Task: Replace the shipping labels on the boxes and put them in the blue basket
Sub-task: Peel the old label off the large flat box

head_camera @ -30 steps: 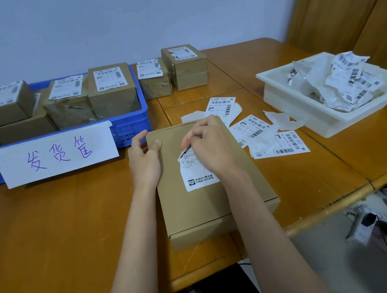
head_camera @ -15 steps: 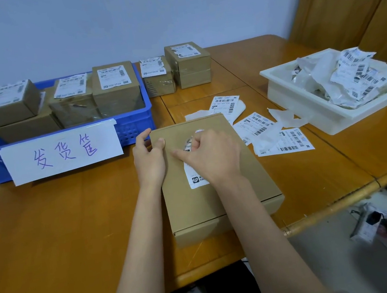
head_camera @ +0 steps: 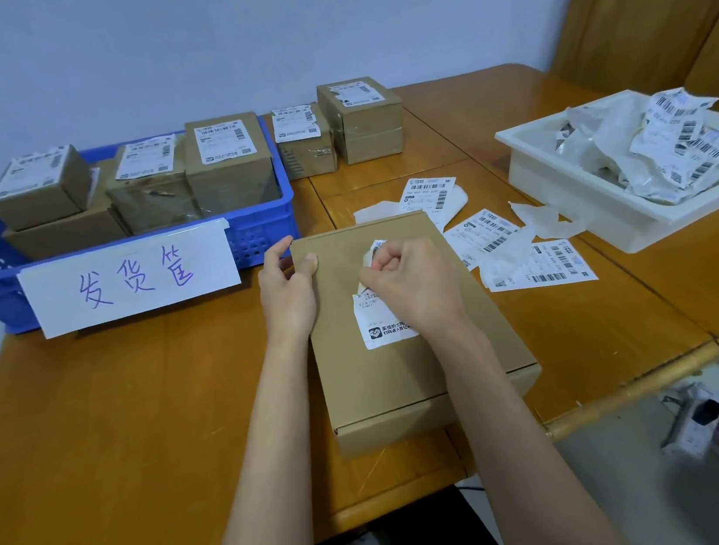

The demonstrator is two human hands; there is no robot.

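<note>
A flat cardboard box [head_camera: 407, 371] lies on the wooden table in front of me. A white shipping label [head_camera: 380, 322] sticks to its top, its upper part torn and curled up. My right hand [head_camera: 414, 283] pinches that peeled upper part with curled fingers. My left hand [head_camera: 289, 288] grips the box's far left corner, thumb on top. The blue basket [head_camera: 264, 221] stands at the back left with several labelled boxes inside and a handwritten paper sign on its front.
Two more labelled boxes [head_camera: 338, 126] stand behind the basket's right end. Loose fresh labels [head_camera: 539, 264] and backing scraps lie right of the box. A white tray [head_camera: 565, 181] of crumpled old labels sits at the right. The table edge runs close below the box.
My right hand has pulled the label's top part further off the box and bunched it up. The left hand has kept its grip on the corner.
</note>
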